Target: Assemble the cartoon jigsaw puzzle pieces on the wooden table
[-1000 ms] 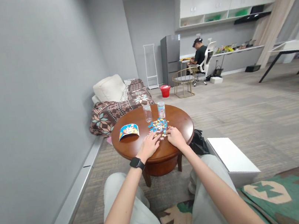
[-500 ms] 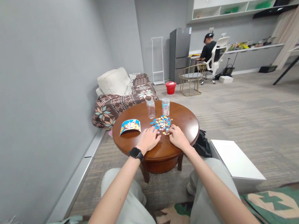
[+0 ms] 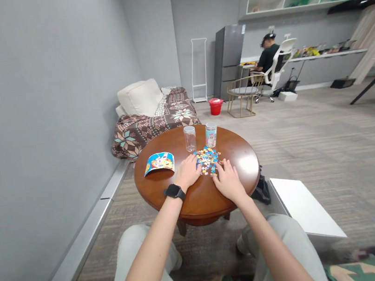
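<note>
A loose pile of small jigsaw puzzle pieces [image 3: 207, 157], blue, yellow and pale, lies on the round brown table [image 3: 167, 195]. My left hand [image 3: 188, 171], with a black watch at the wrist, rests flat at the pile's left edge. On the near right side, my right hand [image 3: 227, 179] has its fingers spread, the tips touching pieces or the tabletop beside them. Behind the pile stand a clear jar [image 3: 190, 139] with a silvery lid and a printed can [image 3: 211, 135]. A curved picture sheet [image 3: 160, 162] sits left of my left hand.
Beyond the table is a sofa with a patterned cover [image 3: 157, 124]. A red bucket [image 3: 215, 106] and a gold-framed chair [image 3: 242, 97] stand farther back. A white box [image 3: 306, 207] is on the floor at right. A person [image 3: 267, 55] sits near the counter.
My right hand's fingers have spread apart at the pile's near right side. My left hand stays at the left edge. The view has shifted slightly.
</note>
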